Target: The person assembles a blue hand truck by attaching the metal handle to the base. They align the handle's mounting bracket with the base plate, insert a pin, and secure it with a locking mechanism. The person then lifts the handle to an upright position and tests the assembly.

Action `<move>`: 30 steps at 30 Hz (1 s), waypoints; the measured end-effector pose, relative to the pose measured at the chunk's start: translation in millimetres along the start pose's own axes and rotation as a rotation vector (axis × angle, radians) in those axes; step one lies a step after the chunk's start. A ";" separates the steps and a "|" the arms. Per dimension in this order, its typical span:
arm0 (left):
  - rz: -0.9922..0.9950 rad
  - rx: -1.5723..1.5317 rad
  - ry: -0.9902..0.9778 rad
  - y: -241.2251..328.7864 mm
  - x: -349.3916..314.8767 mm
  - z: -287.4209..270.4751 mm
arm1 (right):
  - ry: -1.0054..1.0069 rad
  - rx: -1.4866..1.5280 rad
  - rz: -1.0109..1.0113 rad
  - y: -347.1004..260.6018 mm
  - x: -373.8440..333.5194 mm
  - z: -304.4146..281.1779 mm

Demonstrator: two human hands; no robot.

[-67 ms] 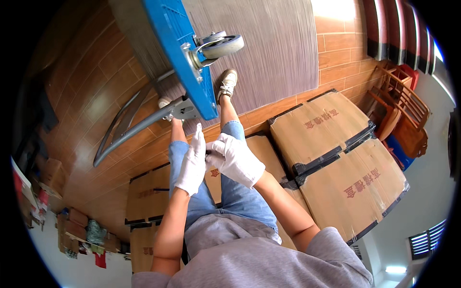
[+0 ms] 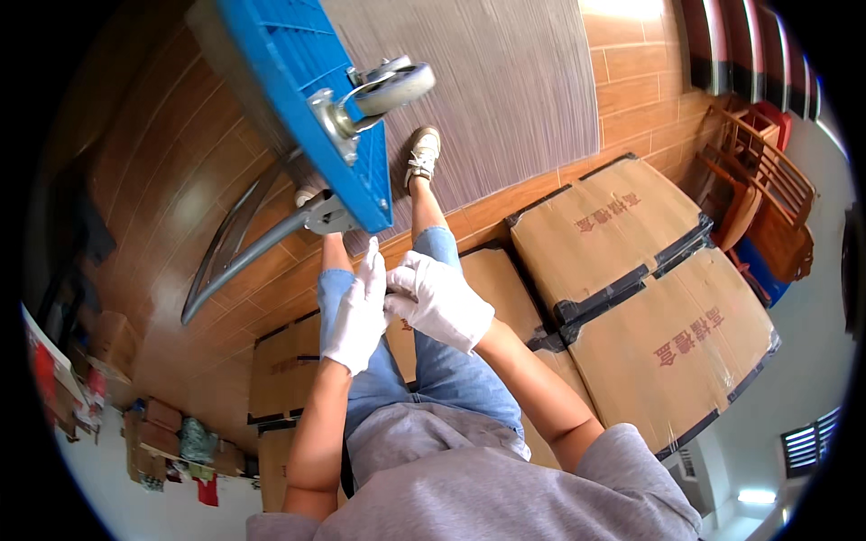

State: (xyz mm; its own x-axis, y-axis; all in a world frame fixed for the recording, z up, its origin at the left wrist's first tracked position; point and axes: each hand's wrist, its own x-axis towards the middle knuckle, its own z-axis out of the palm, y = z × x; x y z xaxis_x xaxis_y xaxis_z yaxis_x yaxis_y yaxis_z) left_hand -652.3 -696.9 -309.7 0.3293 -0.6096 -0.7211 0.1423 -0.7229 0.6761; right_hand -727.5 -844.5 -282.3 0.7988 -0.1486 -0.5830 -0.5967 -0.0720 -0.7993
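Watching remotely, I have my left hand (image 2: 363, 302) straight-fingered and my right hand (image 2: 440, 299) curled close beside it, white gloves (image 2: 352, 341) on both; whether either grip clamps anything, I cannot tell. I judge this a glove adjustment; moving on calls for parting them clear of the tilted blue trolley (image 2: 300, 95).

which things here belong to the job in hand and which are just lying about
Likely in the job:
white gloves, both worn
blue trolley, close by
cardboard boxes, uncertain

Apparently lying about:
wooden chairs
small red item, lower left
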 end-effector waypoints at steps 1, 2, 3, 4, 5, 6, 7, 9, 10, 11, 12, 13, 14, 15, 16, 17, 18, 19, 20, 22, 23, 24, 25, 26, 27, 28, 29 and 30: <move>-0.030 0.028 -0.004 8.5 4.3 4.0 | -0.014 -0.006 -0.028 5.2 -1.2 -6.1; -0.323 -0.325 -0.073 28.7 10.5 1.8 | 0.090 0.084 -0.100 11.7 -2.1 -6.0; -0.620 -0.675 -0.135 44.7 16.7 1.8 | 0.069 0.085 -0.070 14.7 -4.5 -13.2; -0.644 -0.538 -0.125 52.5 20.2 2.6 | 0.044 0.087 -0.042 14.0 -5.2 -21.1; -0.585 -0.481 -0.057 47.3 23.7 8.0 | 0.017 0.090 -0.014 16.0 -6.1 -27.6; -0.524 -0.425 0.009 35.8 26.9 15.1 | 0.064 0.061 -0.077 22.3 -7.5 -31.2; -0.463 -0.367 0.072 31.5 30.8 20.7 | 0.111 0.113 -0.039 26.2 -8.6 -36.8; -0.455 -0.179 0.351 75.5 45.7 31.1 | 0.192 0.217 0.031 36.3 -6.7 -45.5; -0.460 -0.295 0.354 50.7 43.0 20.5 | 0.228 0.265 0.082 42.0 -1.7 -54.7; -0.466 -0.414 0.358 22.8 39.5 7.0 | 0.345 0.414 0.162 51.0 2.6 -54.9; -0.463 -0.397 0.483 24.0 44.0 5.2 | 0.399 0.390 0.150 59.8 12.9 -59.3; -0.458 -0.377 0.605 24.1 49.2 3.8 | 0.453 0.366 0.141 68.7 25.5 -64.0; -0.411 -0.351 0.685 18.1 54.8 0.3 | 0.511 0.423 0.200 71.9 37.1 -64.4; -0.416 -0.315 0.680 18.4 58.2 -4.7 | 0.531 0.451 0.272 73.4 47.6 -64.8; -0.446 -0.333 0.661 15.2 61.5 -10.2 | 0.530 0.498 0.282 83.5 59.8 -56.6; -0.475 -0.352 0.643 11.3 63.2 -15.0 | 0.529 0.543 0.291 92.9 70.7 -46.7; -0.552 -0.405 0.672 7.3 65.8 -17.0 | 0.572 0.566 0.270 99.3 78.3 -39.6; -0.630 -0.463 0.704 1.4 68.0 -16.8 | 0.565 0.610 0.297 103.8 82.6 -38.8; -0.708 -0.521 0.735 -4.8 69.6 -17.2 | 0.559 0.653 0.324 107.0 87.0 -38.8; -0.781 -0.581 0.723 -17.4 67.7 -21.2 | 0.565 0.682 0.327 114.4 91.8 -39.5; -0.818 -0.614 0.716 -24.0 66.1 -23.1 | 0.545 0.685 0.325 118.3 91.9 -39.3; -0.856 -0.686 0.639 -30.9 64.9 -25.3 | 0.525 0.688 0.322 121.9 91.8 -38.8; -0.878 -0.733 0.620 -31.2 66.9 -23.7 | 0.505 0.693 0.316 123.1 91.9 -37.1; -0.900 -0.781 0.601 -31.1 70.7 -20.3 | 0.499 0.697 0.335 125.5 91.3 -33.7; -0.921 -0.829 0.582 -31.4 72.8 -18.8 | 0.492 0.701 0.353 128.8 90.1 -28.6; -0.928 -0.884 0.539 -34.3 73.7 -20.2 | 0.487 0.704 0.368 129.0 90.1 -25.4; -0.930 -0.885 0.557 -35.2 73.9 -20.5 | 0.484 0.710 0.356 128.1 90.4 -22.9; -0.932 -0.887 0.574 -35.5 74.8 -18.6 | 0.481 0.715 0.344 126.6 90.7 -20.8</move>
State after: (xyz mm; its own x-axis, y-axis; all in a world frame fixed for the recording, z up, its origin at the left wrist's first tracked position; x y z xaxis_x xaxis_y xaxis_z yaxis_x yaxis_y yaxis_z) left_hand -615.3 -710.8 -384.9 0.0885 0.3439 -0.9348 0.9779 -0.2084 0.0159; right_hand -732.2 -887.6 -433.3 0.3732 -0.4536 -0.8093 -0.4776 0.6539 -0.5868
